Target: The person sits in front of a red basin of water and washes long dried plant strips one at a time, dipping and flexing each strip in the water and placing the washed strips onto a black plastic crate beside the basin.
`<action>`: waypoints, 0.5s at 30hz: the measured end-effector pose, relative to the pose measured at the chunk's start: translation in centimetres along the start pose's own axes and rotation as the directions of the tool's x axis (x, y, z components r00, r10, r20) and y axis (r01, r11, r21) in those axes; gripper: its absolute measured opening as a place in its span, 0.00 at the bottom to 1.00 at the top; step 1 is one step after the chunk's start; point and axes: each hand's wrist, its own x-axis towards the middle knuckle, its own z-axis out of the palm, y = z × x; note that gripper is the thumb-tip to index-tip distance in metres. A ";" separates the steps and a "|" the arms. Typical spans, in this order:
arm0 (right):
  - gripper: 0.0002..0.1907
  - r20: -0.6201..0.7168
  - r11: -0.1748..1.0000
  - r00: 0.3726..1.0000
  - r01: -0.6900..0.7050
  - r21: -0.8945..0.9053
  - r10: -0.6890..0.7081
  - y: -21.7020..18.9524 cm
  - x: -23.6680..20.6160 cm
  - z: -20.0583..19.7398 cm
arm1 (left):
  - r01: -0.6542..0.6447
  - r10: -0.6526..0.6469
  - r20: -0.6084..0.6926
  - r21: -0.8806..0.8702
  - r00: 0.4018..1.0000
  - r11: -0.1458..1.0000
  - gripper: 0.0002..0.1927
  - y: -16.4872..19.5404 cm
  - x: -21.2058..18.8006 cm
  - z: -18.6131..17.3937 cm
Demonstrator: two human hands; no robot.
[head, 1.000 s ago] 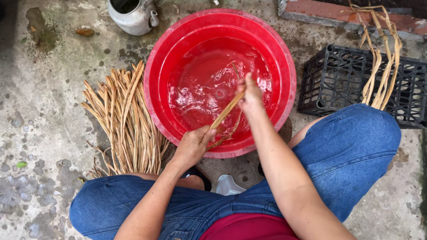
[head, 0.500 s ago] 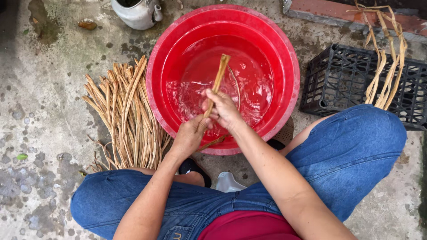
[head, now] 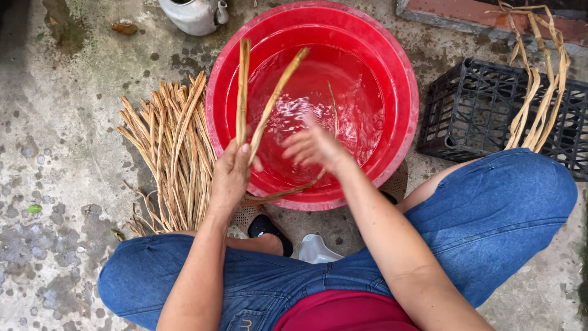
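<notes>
A red plastic basin with water stands on the concrete in front of me. My left hand grips two long tan plant stalks over the basin's near left rim, their ends fanning upward. My right hand is blurred above the water, fingers spread, holding nothing I can make out. A thin strand trails from under it across the near rim.
A pile of dry tan stalks lies left of the basin. A black plastic crate at right has wet strips draped over it. A pale kettle sits at top. My knees in blue jeans flank the basin.
The stalk was pulled out of the water and up to the left. My left hand now holds two stalks raised, and my right hand has come off them, moving over the water.
</notes>
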 end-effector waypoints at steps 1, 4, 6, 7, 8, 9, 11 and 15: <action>0.47 0.165 0.998 0.985 -0.050 -0.025 0.053 -0.3 -0.8 2.1 | 0.023 -0.023 0.020 -0.020 1.000 1.000 0.17 -0.6 0.5 0.6; 0.28 0.205 0.905 0.968 0.046 0.424 -0.145 -0.6 -1.7 5.6 | -0.032 0.011 0.090 0.235 0.996 0.971 0.18 -2.2 1.1 2.4; 0.21 0.087 0.869 0.990 0.057 0.491 -0.114 -0.3 -1.2 5.6 | -0.044 -0.037 0.176 0.435 0.984 0.899 0.20 -3.1 0.8 3.9; 0.19 0.027 0.850 0.995 0.064 0.524 -0.092 0.1 -0.7 5.1 | -0.022 -0.111 0.231 0.504 0.967 0.863 0.22 -3.4 0.5 4.8; 0.18 -0.023 0.846 0.997 0.077 0.528 -0.076 0.6 0.0 4.2 | -0.007 -0.186 0.279 0.572 0.942 0.820 0.23 -3.6 0.2 5.5; 0.17 -0.073 0.843 0.995 0.092 0.530 -0.063 1.1 0.6 3.1 | -0.057 -0.138 0.302 0.557 0.943 0.829 0.23 -3.7 -0.1 5.9; 0.17 -0.212 0.827 0.976 0.166 0.537 -0.058 2.1 2.3 0.8 | -0.156 -0.042 0.346 0.523 0.937 0.838 0.23 -3.5 -0.9 6.1; 0.21 -0.455 0.718 0.890 0.333 0.612 -0.025 1.8 4.6 -6.4 | -0.211 -0.028 0.439 0.486 0.898 0.848 0.23 -2.0 -2.7 4.3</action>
